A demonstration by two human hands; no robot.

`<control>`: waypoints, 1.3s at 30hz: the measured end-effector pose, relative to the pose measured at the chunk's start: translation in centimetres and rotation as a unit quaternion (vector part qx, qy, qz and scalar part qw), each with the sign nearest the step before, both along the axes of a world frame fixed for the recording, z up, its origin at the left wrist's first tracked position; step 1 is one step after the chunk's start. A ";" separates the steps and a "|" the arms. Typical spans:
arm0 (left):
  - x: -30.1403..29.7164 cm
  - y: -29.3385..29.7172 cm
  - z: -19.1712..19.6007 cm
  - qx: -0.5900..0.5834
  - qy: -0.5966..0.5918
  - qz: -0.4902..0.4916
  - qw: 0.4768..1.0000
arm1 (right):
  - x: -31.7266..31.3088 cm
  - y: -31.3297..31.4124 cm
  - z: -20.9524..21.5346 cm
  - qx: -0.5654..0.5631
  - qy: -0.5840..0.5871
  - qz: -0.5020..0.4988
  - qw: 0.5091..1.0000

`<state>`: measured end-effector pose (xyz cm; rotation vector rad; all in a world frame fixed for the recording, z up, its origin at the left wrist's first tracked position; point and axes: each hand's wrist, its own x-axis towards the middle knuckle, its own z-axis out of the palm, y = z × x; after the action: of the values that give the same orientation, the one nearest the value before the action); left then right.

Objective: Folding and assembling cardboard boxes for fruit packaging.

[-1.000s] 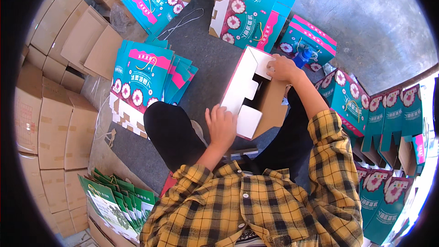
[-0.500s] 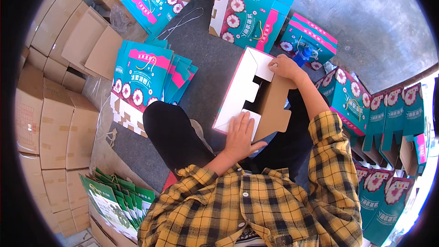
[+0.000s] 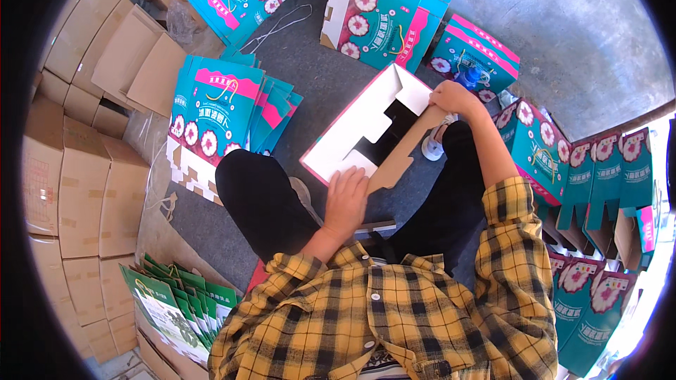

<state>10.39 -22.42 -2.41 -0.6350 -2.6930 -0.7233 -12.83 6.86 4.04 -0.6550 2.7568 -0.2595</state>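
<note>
A flat, unfolded carton blank lies between my knees, white inside up, with a pink edge. My left hand presses on its near end, by the near end of a brown cardboard insert. That insert is a long strip lying diagonally across the blank. My right hand grips the strip's far end at the blank's far right corner. Both sleeves are yellow and black plaid.
A fanned stack of teal flower-print carton blanks lies on the left. More teal blanks lie ahead, and assembled teal boxes line the right. Brown shipping cartons stand stacked at far left. Green printed blanks sit near my left side.
The brown insert has come down from a raised tilt to lie along the white blank. My left hand slid right to the blank's near end beside the insert. My right hand stayed at the far corner.
</note>
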 end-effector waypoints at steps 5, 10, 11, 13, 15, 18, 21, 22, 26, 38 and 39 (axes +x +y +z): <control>-0.7 -3.1 0.4 0.097 -0.070 0.055 0.991 | 3.5 -2.0 3.2 -0.064 -0.235 -0.222 0.944; -1.7 -3.0 0.4 0.118 -0.055 0.078 0.988 | 4.3 -1.8 1.8 -0.045 0.016 -0.117 0.992; -1.5 -3.0 0.3 0.119 -0.062 0.081 0.988 | 4.4 -1.8 1.5 -0.067 0.117 -0.094 0.986; -1.4 -2.8 0.4 0.119 -0.071 0.086 0.987 | 4.6 -2.0 1.1 -0.157 0.040 -0.124 0.979; -1.5 -2.5 0.9 0.146 -0.091 0.132 0.976 | 4.6 -2.2 0.9 -0.242 -0.039 -0.153 0.957; -2.1 -1.9 -0.4 0.215 -0.020 0.141 0.966 | 4.1 -1.8 -0.1 -0.195 -0.073 -0.218 0.953; -2.9 -1.6 -0.6 0.101 0.060 0.167 0.979 | 4.5 -2.2 -1.1 -0.231 -0.045 -0.183 0.954; -2.9 -1.6 -0.5 0.100 0.059 0.166 0.979 | 5.3 -2.7 -1.3 -0.193 0.032 -0.130 0.972; -2.7 -1.5 0.4 -0.052 0.006 0.114 0.992 | 6.8 -4.0 -0.2 -0.094 0.195 0.085 0.973; -2.8 -1.6 -1.9 -0.083 -0.002 0.079 0.993 | 7.4 -4.6 -3.3 -0.004 0.128 0.181 0.975; -2.8 -1.5 -1.9 -0.083 -0.002 0.076 0.994 | 7.3 -4.5 -3.5 -0.002 0.118 0.186 0.975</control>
<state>7.57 -23.97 -4.33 -0.4579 -2.7877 -0.4658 -5.56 2.40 0.53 -1.2550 2.7748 -0.1072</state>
